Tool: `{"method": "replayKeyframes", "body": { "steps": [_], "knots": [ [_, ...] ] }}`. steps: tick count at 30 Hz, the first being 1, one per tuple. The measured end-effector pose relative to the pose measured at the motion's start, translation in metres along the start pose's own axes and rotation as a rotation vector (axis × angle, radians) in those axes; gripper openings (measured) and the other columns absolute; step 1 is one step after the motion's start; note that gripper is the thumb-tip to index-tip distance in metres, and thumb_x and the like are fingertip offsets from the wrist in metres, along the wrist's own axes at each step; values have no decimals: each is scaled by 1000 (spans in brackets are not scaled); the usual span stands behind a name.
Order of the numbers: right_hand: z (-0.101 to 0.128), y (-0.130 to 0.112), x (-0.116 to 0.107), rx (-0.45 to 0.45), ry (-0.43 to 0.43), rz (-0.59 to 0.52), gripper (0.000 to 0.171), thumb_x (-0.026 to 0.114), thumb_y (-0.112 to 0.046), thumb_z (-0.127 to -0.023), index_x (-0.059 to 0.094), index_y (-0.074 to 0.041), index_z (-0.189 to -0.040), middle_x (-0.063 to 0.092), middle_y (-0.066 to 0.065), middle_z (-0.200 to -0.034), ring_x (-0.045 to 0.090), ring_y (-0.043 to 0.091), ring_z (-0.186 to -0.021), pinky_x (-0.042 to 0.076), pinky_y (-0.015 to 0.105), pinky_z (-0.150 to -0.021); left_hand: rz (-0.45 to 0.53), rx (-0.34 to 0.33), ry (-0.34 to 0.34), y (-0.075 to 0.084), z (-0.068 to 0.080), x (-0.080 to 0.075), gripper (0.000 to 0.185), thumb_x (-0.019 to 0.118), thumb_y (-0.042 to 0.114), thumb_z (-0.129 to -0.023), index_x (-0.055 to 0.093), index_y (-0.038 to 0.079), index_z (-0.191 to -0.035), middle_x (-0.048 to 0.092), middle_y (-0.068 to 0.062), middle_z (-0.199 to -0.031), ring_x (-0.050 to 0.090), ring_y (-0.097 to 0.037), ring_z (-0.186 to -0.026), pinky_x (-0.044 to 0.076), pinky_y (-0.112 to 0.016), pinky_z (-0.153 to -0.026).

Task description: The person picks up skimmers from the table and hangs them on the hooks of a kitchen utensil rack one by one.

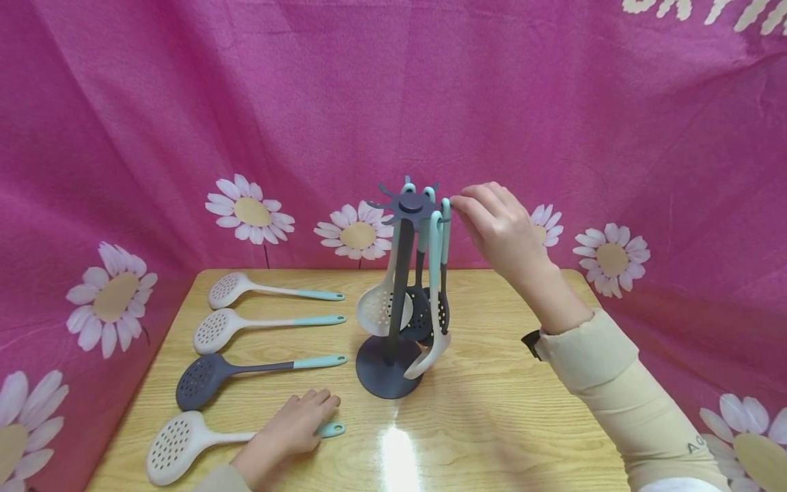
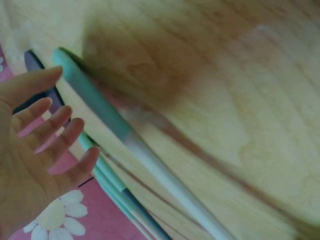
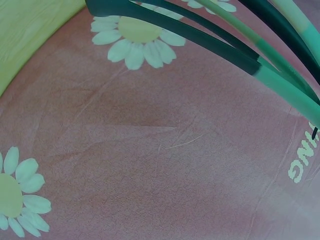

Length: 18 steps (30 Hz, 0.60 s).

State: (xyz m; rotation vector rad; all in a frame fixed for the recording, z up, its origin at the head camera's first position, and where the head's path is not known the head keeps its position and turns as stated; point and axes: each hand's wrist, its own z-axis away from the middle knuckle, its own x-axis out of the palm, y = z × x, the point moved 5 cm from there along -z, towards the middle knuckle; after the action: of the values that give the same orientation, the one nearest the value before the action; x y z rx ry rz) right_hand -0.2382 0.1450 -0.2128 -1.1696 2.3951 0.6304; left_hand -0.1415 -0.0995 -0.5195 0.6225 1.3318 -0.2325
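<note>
- My right hand (image 1: 501, 229) reaches the top of a dark skimmer (image 1: 445, 242) hanging on the rack (image 1: 390, 383); I can't tell whether its fingertips pinch the handle.
- A snagged finger could unhook it or tip the rack.
- A nudge could swing it into the white utensil (image 1: 435, 270) beside it.
- My left hand (image 1: 298, 424), fingers apart, is over the nearest white skimmer (image 1: 175, 447) on the table (image 1: 522, 424); a careless sweep could skew it.
</note>
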Motion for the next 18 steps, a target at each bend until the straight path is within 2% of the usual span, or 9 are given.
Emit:
{"method": "replayKeyframes", "body": {
  "steps": [1, 7, 12, 18],
  "knots": [
    [0, 0, 0, 1, 1, 1, 9, 61, 1, -84, 64, 7, -90, 61, 16, -85, 56, 29, -78, 48, 38, -71, -7, -1, 4, 0, 1, 1, 44, 67, 0, -68, 55, 7, -109, 56, -9, -103, 55, -35, -98, 46, -55, -74],
    [0, 1, 1, 8, 4, -2, 9, 60, 1, -84, 64, 7, -90, 61, 16, -85, 56, 29, -78, 49, 37, -71, -104, -2, 26, -4, 5, 6, 25, 69, 0, -70, 59, 11, -90, 59, -2, -84, 59, -24, -78, 48, -46, -65],
    [0, 1, 2, 17, 17, -5, 9, 60, 1, -84, 63, 7, -90, 61, 16, -85, 56, 29, -77, 48, 37, -70, -149, -2, 11, -7, 8, 10, 26, 68, -2, -70, 61, 11, -91, 58, -2, -80, 58, -21, -72, 48, -39, -57],
    [1, 0, 2, 31, 62, -32, 8, 61, 5, -82, 64, 6, -89, 61, 15, -82, 56, 28, -74, 48, 37, -68, -235, 38, 63, -3, 10, 13, 22, 64, -1, -71, 59, 12, -88, 55, -2, -74, 56, -20, -63, 44, -33, -48]
  ]
}}
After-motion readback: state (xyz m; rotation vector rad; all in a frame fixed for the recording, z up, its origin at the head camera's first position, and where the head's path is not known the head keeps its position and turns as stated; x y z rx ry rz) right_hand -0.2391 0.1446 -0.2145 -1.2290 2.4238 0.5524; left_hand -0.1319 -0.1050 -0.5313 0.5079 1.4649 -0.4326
